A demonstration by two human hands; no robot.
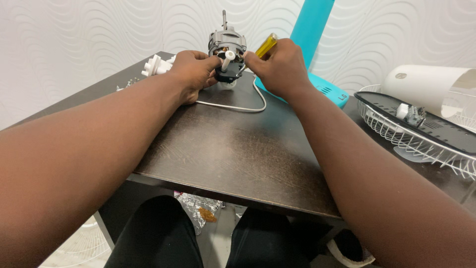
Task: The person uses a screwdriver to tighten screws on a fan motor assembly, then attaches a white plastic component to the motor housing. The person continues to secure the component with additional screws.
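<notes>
While both arms stretch out across the dark table (233,149), the hands meet at its far edge around a small grey motor (227,47). The motor stands upright there, its thin shaft pointing up and a white knob sticking out of its front. The left hand (191,72) is clasped against the motor's left side, fingers curled round the housing and thumb near the white knob. The right hand (277,67) is clenched on a screwdriver (266,45) with a yellow handle, and only that handle shows above the knuckles; the tip is hidden behind the fingers, right beside the motor. A white cord (243,106) runs from under the motor and loops over the table top just nearer than the hands.

At the far left corner, just beside the left hand, lies a white plastic part (154,65). Behind the right hand a teal stand (310,30) rises from its teal base at the far edge. On the right side of the table rests a wire grille (421,144), with a dark tray-like piece (446,131) laid across it and a white housing (426,87) behind. Under the near edge, crumpled foil (196,206) lies on the floor between the person's knees.
</notes>
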